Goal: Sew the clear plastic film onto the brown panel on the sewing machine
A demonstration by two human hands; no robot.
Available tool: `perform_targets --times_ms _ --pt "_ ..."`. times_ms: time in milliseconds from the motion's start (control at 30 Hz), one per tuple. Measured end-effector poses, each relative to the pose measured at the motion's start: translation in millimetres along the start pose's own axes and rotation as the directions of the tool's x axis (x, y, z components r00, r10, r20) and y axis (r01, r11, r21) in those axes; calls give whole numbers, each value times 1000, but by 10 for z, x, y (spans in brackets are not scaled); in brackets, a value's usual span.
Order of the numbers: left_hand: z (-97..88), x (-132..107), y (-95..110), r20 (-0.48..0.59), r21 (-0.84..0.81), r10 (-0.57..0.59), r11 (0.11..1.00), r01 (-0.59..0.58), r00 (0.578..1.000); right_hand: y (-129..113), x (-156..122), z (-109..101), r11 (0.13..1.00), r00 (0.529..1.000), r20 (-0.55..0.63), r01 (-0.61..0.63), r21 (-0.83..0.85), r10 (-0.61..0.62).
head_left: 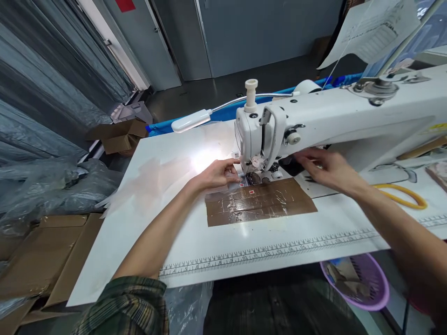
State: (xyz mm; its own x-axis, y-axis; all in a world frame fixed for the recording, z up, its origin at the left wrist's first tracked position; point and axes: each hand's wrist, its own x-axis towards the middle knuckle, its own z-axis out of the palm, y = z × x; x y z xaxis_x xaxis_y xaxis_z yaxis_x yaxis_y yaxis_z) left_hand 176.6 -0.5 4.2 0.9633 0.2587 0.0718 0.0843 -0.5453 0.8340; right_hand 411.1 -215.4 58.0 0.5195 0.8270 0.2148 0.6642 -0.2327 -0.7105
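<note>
On the white table stands a white sewing machine (335, 111), its needle area lit by a lamp. My left hand (220, 174) is beside the presser foot (253, 178), thumb and fingers pinched together; what lies between them is too small to tell. Pale sheer fabric (150, 179) spreads over the table to its left, one edge running close under the fingers. Beneath the machine's arm, my right hand (324, 168) has bent fingers closed at the edge of a black piece (292, 165). Brown tape (260, 203) covers the table in front of the needle.
A white lamp (191, 121) on a bendy neck reaches over the table. A printed ruler (251, 255) runs along the front edge. A yellow ring (401, 196) lies at right, above a purple basket (379, 284). Cardboard boxes (45, 256) and plastic sheeting stand at left.
</note>
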Motion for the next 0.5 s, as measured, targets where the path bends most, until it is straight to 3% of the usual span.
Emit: perform_targets --times_ms 100,200,333,500 --pt "91 -84 -88 -103 -157 -63 986 47 993 389 -434 -430 939 988 -23 136 -317 -151" --pt "190 -137 -173 -209 -289 -138 954 74 968 861 -749 -740 825 962 -64 192 -531 -265" --pt "273 -156 -184 -241 -388 -180 919 75 954 1301 -952 -895 784 974 -46 148 -603 -220" --pt "293 -153 -112 -212 -450 -164 892 53 963 1437 -1056 -1038 832 982 29 173 -527 -186"
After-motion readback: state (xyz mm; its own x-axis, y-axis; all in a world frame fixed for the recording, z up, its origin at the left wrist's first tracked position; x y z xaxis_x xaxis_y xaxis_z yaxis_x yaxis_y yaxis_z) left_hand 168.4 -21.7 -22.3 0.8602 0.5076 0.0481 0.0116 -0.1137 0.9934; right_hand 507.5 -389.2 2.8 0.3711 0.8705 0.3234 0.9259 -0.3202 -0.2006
